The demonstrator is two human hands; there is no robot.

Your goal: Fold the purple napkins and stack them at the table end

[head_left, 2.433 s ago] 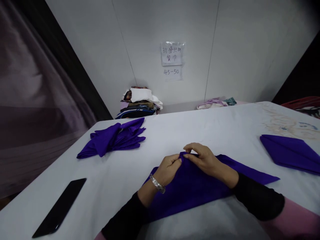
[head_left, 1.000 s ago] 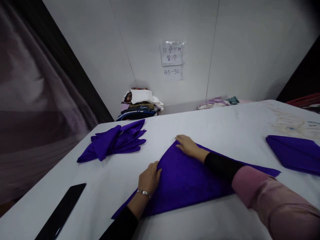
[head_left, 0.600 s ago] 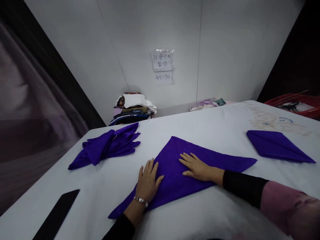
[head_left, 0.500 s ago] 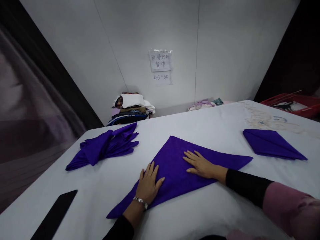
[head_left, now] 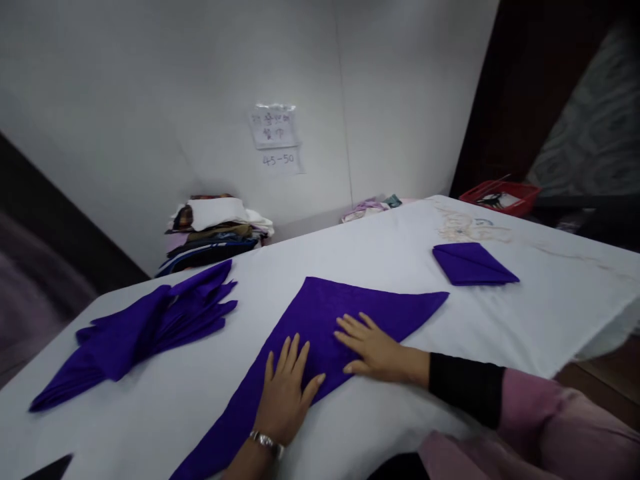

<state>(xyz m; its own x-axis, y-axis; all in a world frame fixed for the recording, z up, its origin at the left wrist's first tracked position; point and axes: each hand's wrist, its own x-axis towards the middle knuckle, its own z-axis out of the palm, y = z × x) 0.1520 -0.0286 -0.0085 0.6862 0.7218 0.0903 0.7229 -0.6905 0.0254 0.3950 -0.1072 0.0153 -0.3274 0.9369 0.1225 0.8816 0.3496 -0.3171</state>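
Now pressing the purple cloth [head_left: 325, 307] flat with left hand [head_left: 285, 403] and right hand [head_left: 373, 350], both spread wide, no longer pinching its edge. Looks smoothed into a triangle under the fingers. Have folded cloth [head_left: 473, 263] beyond right hand, bunched pile [head_left: 150, 327] left of left hand.

A fabric-folding workroom is suggested, though the exact type of room cannot be told. A broad counter [head_left: 350, 253] is covered in white cloth, piled clothes [head_left: 213, 233] are stacked by a plain panelled wall [head_left: 200, 80], and handwritten paper signs [head_left: 275, 127] are stuck to it.
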